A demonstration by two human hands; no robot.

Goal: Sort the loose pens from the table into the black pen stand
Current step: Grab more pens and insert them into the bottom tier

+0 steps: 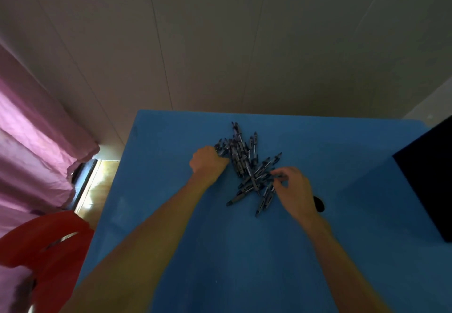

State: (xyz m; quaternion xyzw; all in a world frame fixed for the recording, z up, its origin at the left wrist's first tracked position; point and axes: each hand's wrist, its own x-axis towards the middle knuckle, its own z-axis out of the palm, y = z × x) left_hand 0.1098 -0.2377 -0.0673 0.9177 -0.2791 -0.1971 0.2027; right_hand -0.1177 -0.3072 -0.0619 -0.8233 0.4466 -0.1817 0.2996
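Fingers (278, 174) pinch pens (247, 166) on blue table (220, 251).

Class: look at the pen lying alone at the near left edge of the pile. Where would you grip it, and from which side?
Pinch that pen across its bare mid-barrel, coming from above on the near side: it lies flat on the blue table, its near end clear of the pile.
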